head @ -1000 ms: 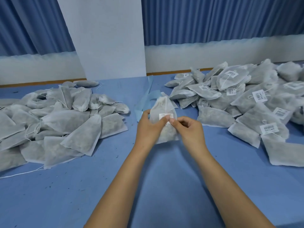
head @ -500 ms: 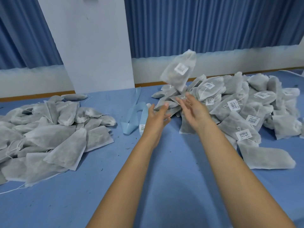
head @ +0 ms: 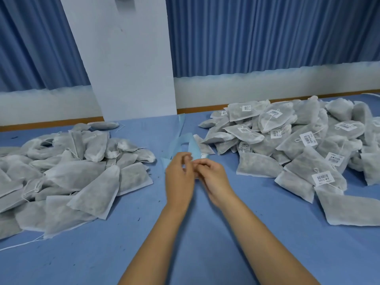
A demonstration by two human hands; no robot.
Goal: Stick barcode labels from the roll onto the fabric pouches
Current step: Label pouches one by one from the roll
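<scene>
Both hands are held together over the middle of the blue worktop (head: 195,254), bare forearms reaching in from the near edge. The right hand (head: 213,177) is curled, and its fingertips (head: 200,161) are closed in a grip on the near end of the label strip (head: 192,144), a pale blue backing tape. One white barcode label (head: 204,155) is seen on the strip just beyond those fingertips. The left hand (head: 180,175) is set just beside the right, its fingers bent inward toward the same spot. The frame is blurred there, so it cannot be told whether the left grip is closed on the strip or merely resting against it. From the hands the strip is looped loosely away across the worktop toward the white pillar (head: 127,64).

No pouch is held in either hand. The unlabelled pouches (head: 72,173) are heaped to the left, grey-white fabric with thin drawstrings trailing out. The labelled pouches (head: 287,145) are heaped to the right, many with a white barcode sticker facing up. The two heaps are kept well apart, with the hands and the strip between them. Blue pleated curtains (head: 267,33) are hung behind the worktop on both sides of the pillar.
</scene>
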